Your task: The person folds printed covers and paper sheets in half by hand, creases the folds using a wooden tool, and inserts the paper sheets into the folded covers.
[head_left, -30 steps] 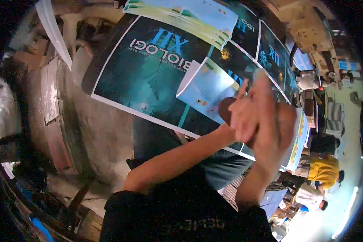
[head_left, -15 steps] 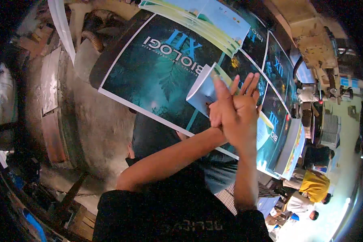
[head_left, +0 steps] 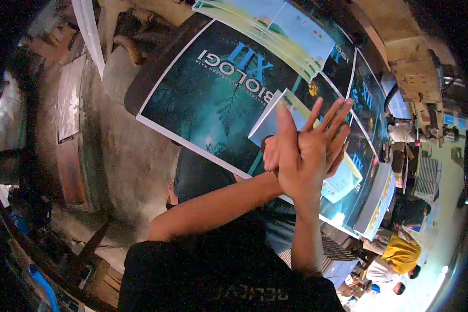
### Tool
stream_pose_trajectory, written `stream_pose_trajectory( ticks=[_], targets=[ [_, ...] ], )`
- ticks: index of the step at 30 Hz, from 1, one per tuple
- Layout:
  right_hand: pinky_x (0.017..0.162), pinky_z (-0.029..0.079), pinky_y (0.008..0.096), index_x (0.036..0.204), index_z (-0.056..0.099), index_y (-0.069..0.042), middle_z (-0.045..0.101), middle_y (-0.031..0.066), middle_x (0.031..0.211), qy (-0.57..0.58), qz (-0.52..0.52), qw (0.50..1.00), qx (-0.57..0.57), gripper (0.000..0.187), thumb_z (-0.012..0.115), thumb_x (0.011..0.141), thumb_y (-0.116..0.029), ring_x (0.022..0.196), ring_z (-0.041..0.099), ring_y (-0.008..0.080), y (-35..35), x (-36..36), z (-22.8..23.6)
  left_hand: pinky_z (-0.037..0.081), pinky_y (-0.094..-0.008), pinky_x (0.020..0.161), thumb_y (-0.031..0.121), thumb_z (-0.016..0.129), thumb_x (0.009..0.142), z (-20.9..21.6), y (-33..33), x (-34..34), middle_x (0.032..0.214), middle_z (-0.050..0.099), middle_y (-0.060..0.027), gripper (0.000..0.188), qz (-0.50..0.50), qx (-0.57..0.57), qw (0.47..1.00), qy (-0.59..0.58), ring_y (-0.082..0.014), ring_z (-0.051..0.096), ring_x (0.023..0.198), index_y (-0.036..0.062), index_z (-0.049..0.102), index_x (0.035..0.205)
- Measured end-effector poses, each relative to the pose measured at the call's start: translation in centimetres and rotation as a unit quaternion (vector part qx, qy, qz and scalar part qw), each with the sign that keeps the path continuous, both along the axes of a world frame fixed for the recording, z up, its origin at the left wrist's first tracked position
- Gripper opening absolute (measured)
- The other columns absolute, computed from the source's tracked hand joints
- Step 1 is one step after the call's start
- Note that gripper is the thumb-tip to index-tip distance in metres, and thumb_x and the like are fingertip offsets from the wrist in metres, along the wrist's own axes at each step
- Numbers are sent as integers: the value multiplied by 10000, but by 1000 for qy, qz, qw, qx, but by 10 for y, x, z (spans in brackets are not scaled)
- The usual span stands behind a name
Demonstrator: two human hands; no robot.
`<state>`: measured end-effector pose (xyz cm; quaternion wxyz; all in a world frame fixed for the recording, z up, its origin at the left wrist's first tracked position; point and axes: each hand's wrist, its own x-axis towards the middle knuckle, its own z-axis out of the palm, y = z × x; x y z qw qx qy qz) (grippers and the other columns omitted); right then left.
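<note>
My right hand (head_left: 313,143) lies across my left hand, fingers stretched out and apart, thumb to the left. My left forearm passes beneath the right wrist. Of my left hand (head_left: 271,154) only a small part shows left of the right thumb; most of its fingers are hidden. Under both hands is a printed paper piece with a pale blue and green cover (head_left: 263,124), its lower right end (head_left: 343,183) showing past the hands. It rests on large dark teal printed sheets (head_left: 192,106) with leaf pictures and white borders.
Stacked light blue and green printed covers (head_left: 296,34) lie at the far edge. A thick stack of bound books (head_left: 375,203) stands at the right edge. A bare concrete floor (head_left: 125,156) shows at left. People, one in a yellow shirt (head_left: 402,252), are in the background at right.
The view has shifted a little, so the sheets sit further right and lower. My right fingers have spread wider over the left hand, and more of the paper's lower right end shows.
</note>
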<state>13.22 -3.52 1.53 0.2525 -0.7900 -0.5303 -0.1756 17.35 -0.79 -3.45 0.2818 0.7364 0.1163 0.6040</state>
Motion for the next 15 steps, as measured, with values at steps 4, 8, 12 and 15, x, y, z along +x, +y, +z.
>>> stream_pose_trajectory(
  ticks=[4, 8, 12, 15],
  targets=[
    [1130, 295, 481, 1015, 732, 37, 531, 359, 1321, -10, -36, 998, 43, 419, 586, 862, -325, 1336, 443, 398, 5, -2, 5, 168, -607, 1186, 319, 543, 899, -6, 2, -12, 1603, 202, -284, 474, 44, 90, 969, 226, -388, 250, 1489, -2, 477, 1240],
    [942, 434, 380, 634, 601, 9, 567, 163, 656, 292, -16, 953, -83, 477, 471, 1019, -242, 683, 578, 255, 19, 3, 57, 129, -531, 1213, 415, 480, 922, -11, 4, -22, 1618, 218, -222, 590, 12, 27, 982, 185, -295, 215, 1509, 72, 415, 1398],
    [895, 479, 362, 708, 579, -17, 582, 133, 674, 381, 143, 913, -25, 460, 415, 1054, -271, 639, 603, 218, 12, -15, 100, 64, -511, 1234, 449, 460, 912, -3, 8, -24, 1627, 238, -171, 674, -31, -34, 990, 137, -275, 170, 1527, 119, 374, 1493],
    [926, 470, 358, 884, 548, -43, 562, 142, 860, 221, 84, 970, -56, 356, 407, 1043, -328, 783, 593, 215, 11, -7, 61, 56, -525, 1234, 436, 466, 906, 8, -6, -5, 1625, 245, -168, 683, -78, -53, 992, 86, -293, 169, 1527, 116, 370, 1502]
  ],
)
